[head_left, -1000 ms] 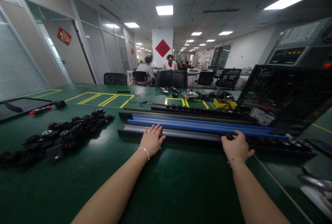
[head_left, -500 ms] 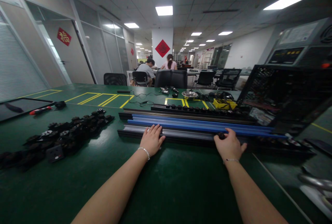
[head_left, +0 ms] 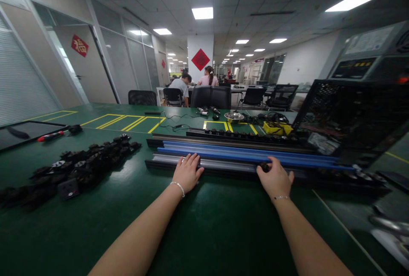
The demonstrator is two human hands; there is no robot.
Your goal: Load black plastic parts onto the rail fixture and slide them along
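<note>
My left hand (head_left: 188, 173) lies flat with fingers stretched over the near black rail with a grey channel (head_left: 226, 165), near its left part. Farther right, my right hand (head_left: 276, 178) pinches a small black part (head_left: 265, 167) between thumb and fingers, on the same rail. The part's exact kind is hidden by the fingers. Right behind this rail runs a long blue rail (head_left: 223, 150), and a dark one (head_left: 204, 140) lies behind that. More small black parts (head_left: 358, 176) sit in a row at the rail's right end.
A heap of black socket-like modules (head_left: 86, 161) spreads on the green table at left, near a red-handled tool (head_left: 51, 136) and a dark tray (head_left: 28, 129). Behind the rails are a metal bowl (head_left: 234, 117) and a yellow object (head_left: 277, 128). A black mesh rack (head_left: 348, 118) stands right.
My right hand has slid a little to the left along the rail with the small black part. My left hand has stayed in place.
</note>
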